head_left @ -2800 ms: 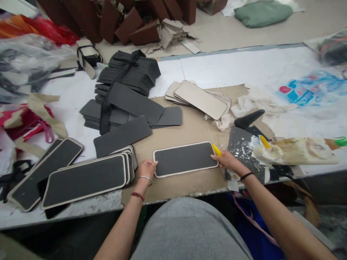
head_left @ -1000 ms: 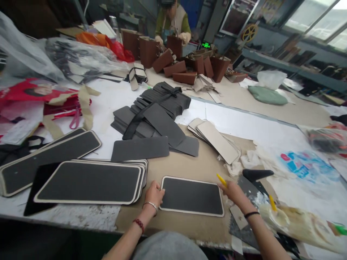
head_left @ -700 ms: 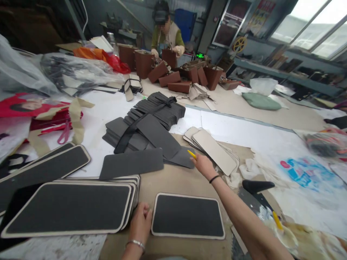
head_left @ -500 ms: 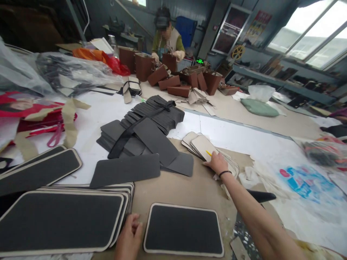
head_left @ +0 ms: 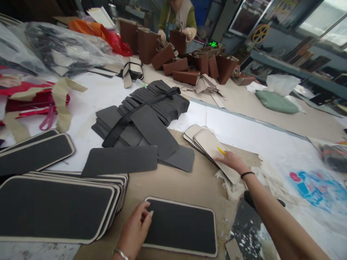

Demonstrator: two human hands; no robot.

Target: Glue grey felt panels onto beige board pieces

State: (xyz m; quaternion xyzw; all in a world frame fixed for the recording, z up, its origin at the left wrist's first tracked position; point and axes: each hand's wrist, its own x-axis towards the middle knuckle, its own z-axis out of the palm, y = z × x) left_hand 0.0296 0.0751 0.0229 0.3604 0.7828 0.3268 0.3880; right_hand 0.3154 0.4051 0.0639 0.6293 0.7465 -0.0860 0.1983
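A black panel with a beige border (head_left: pixel 181 225) lies flat at the front centre. My left hand (head_left: pixel 135 225) is over its left edge, fingers curled and slightly apart, with nothing held. Farther right, my right hand (head_left: pixel 231 160) is on a stack of beige rounded pieces (head_left: pixel 207 141), its fingers closed round a yellow tool (head_left: pixel 221 151). The top beige piece lies askew, its near end sticking out under the hand. Left of my left hand is a stack of larger bordered black panels (head_left: pixel 54 207).
Dark grey panels (head_left: pixel 120 159) and a tied grey bundle (head_left: pixel 162 101) lie mid-table. Brown bags (head_left: pixel 176 66) stand farther back, where a person (head_left: pixel 187 16) handles one. Plastic bags and red cloth are at left, white cloth at right.
My left hand has moved right and up, from beside the large stack to the single panel's edge. My right hand has shifted right, and the top beige piece has slid toward me. The view has tilted down.
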